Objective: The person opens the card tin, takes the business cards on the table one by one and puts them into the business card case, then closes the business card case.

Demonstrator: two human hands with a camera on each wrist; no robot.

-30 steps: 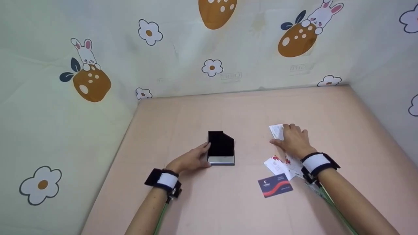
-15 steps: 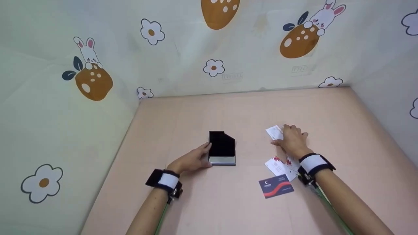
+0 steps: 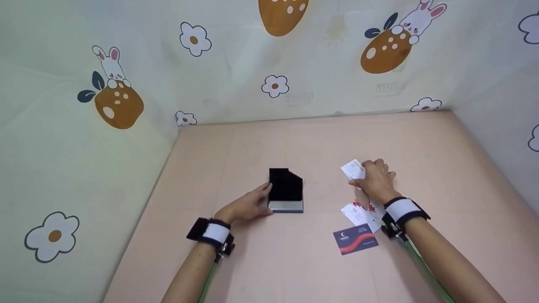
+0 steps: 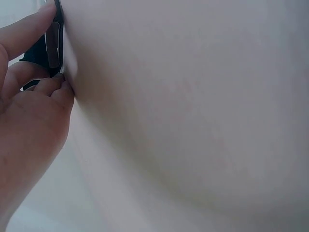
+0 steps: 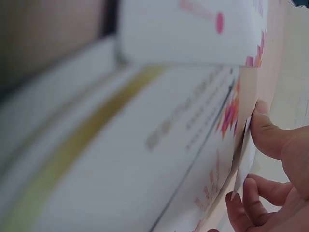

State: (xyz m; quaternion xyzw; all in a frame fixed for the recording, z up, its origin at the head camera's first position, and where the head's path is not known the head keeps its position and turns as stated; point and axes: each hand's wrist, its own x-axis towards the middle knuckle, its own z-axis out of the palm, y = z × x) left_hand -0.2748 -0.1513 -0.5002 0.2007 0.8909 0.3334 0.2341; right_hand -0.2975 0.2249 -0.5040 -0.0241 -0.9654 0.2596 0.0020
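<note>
A business card case (image 3: pixel 285 185), black inside with a silver strip along its near edge, lies with its lid raised at the middle of the table. My left hand (image 3: pixel 248 205) grips its left side, thumb at the near corner; the left wrist view shows the case's dark edge (image 4: pixel 54 43) between thumb and fingers. To the right, my right hand (image 3: pixel 377 181) pinches a white business card (image 3: pixel 353 169), which the right wrist view shows tilted between thumb and fingertips. Below that hand lie white cards with red patterns (image 3: pixel 357 213), overlapped by a dark blue card with a red wave (image 3: pixel 356 239).
The pinkish table top (image 3: pixel 236 155) meets a pale wall sheet (image 3: pixel 236 92) printed with rabbits and flowers at the back and sides. Wrist straps (image 3: pixel 407 209) with green cables sit on both arms. More white cards partly lie beneath the right wrist.
My right hand has shifted slightly left, and the white card it pinches has turned and moved left, showing more of its face. The left hand and the card case have stayed put.
</note>
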